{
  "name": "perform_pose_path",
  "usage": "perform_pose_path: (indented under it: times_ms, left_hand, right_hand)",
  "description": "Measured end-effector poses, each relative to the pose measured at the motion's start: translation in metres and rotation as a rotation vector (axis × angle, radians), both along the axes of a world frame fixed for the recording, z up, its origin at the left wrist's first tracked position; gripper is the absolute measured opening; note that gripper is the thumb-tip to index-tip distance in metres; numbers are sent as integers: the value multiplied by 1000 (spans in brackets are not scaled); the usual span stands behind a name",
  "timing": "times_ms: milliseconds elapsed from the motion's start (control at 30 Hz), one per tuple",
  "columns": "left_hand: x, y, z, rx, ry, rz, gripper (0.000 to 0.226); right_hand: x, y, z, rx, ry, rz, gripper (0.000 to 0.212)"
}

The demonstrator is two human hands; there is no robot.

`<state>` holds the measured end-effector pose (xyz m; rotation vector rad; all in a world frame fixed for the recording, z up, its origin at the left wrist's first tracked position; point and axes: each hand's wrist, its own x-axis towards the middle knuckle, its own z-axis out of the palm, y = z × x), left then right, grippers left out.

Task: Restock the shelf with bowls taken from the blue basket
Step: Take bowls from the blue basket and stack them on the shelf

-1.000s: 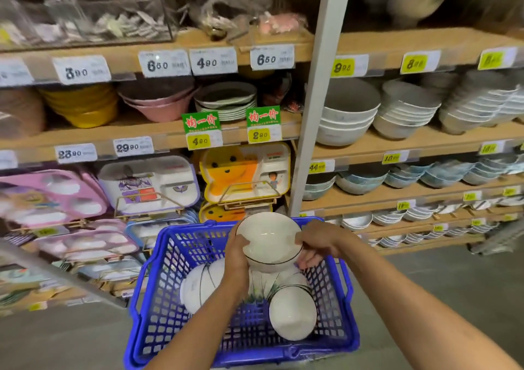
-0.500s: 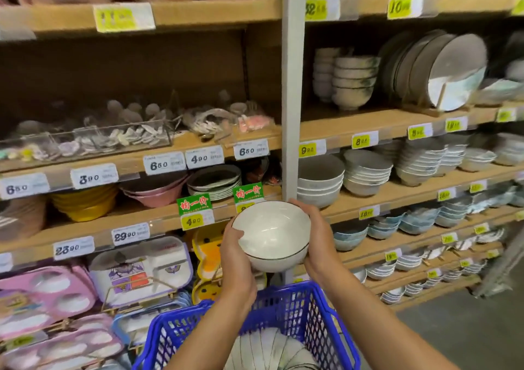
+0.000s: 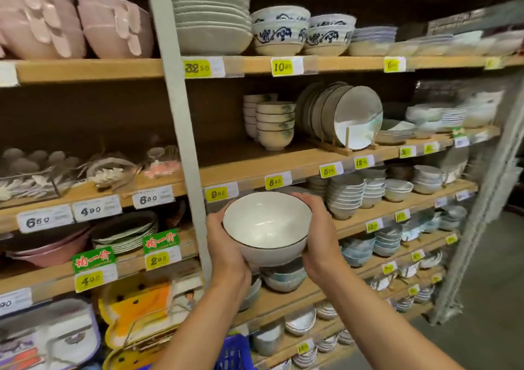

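At the centre of the frame, both hands hold one white bowl (image 3: 266, 225) with a thin dark line at the rim, in the air before the shelves. The left hand (image 3: 224, 245) grips its left side and the right hand (image 3: 320, 239) its right side, the fingers of each curled round the outside wall. The bowl does not yet rest on any board. It is well above the blue basket (image 3: 232, 352), of which only a corner shows at the bottom edge.

I judge this step as about half done: the bowl is taken out, but the placing is still left. How many bowls wait in the basket, I cannot tell now. A bare stretch of wooden shelf (image 3: 226, 157) lies just above the bowl.

Half a second earlier the bowl was lower and the basket showed more. One second ago the bowl was just over the basket, where other bowls lay.
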<state>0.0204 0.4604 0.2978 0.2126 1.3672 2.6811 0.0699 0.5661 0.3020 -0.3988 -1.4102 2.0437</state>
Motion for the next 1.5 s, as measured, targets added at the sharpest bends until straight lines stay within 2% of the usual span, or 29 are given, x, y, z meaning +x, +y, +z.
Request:
perform_pose_path:
  times_ms: [100, 300, 467, 600, 867, 1000, 1167, 1367, 1500]
  left_hand:
    - [12, 46, 9, 26, -5, 28, 53]
    - [14, 114, 24, 17, -47, 44, 38]
    - [-4, 150, 30, 2, -7, 41, 37]
    - [-31, 172, 34, -23, 7, 41, 53]
    - [-102, 211, 44, -37, 34, 48, 48]
    - [-144, 225, 50, -84, 16, 58, 35]
    - [-188, 243, 46, -147, -25, 77, 40]
    - [-217, 257, 34, -213, -70, 121, 33]
    - [-218, 258, 34, -220, -62, 142, 31]
  right_hand:
    - [10, 46, 9, 38, 7, 6, 30]
    - [13, 117, 22, 43, 23, 20, 36]
    - [-4, 155, 35, 50, 35, 18, 32]
    - [-30, 177, 38, 36, 20, 19, 26]
    - [-106, 218, 47, 56, 11, 55, 31]
    - [-151, 234, 50, 47, -8, 55, 32]
    - [-201, 255, 48, -3, -82, 75, 36]
    - [-241, 277, 33, -37, -105, 136, 20]
    - [-250, 286, 28, -15, -92, 232, 21]
